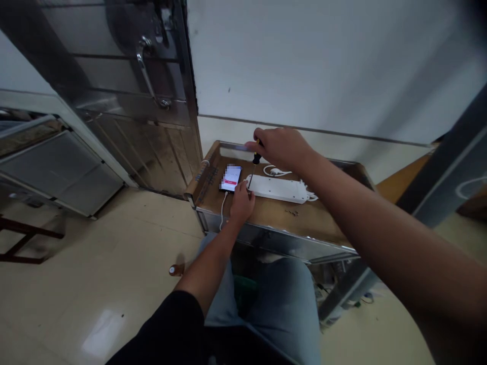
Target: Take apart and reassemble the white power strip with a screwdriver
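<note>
My right hand (279,148) grips a screwdriver (256,154) with a black and yellow handle, its thin shaft pointing down towards the left end of a white power strip (277,188). My left hand (241,202) sits at that end of the strip, close to the shaft tip. Whether its fingers hold anything is hard to tell. A smartphone (231,178) with a lit, partly blurred screen lies just left of the strip, a white charging cable (222,210) running from it. A coiled white cord (276,171) lies behind the strip.
Everything lies on a brown wooden board (289,215) over a steel-edged cabinet, against a white wall. A steel door with a handle (146,68) stands at the left. My jeans-covered knees (277,304) sit below the board, above a tiled floor.
</note>
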A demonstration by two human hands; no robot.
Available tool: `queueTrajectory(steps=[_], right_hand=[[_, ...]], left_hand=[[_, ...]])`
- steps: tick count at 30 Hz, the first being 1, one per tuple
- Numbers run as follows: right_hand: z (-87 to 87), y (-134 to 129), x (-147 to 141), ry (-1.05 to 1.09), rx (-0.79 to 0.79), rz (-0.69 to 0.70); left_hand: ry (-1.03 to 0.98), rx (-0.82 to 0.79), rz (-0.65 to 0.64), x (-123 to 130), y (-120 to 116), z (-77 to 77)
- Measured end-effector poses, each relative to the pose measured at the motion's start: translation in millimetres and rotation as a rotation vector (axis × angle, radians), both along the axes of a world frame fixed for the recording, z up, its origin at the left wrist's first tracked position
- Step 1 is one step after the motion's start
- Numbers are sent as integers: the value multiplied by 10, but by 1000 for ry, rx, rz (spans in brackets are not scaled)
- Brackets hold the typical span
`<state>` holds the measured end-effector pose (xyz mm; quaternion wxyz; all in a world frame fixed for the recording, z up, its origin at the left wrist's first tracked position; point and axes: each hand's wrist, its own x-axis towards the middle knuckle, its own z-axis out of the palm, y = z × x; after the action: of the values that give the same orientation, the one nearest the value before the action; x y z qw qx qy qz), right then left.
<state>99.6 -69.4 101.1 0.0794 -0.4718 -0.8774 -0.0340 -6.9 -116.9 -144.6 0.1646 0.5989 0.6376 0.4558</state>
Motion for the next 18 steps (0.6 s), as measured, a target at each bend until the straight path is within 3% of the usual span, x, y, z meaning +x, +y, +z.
queueTrajectory(steps=[4, 9, 18], right_hand=[[75, -33, -180, -91, 21, -91], [166, 132, -259, -207, -124, -22], [123, 139, -227, -187, -90, -112]], left_hand=[[4, -12, 13, -3, 6, 22], [4, -12, 8, -9, 11, 49], [7, -8, 11, 17, 3, 64]])
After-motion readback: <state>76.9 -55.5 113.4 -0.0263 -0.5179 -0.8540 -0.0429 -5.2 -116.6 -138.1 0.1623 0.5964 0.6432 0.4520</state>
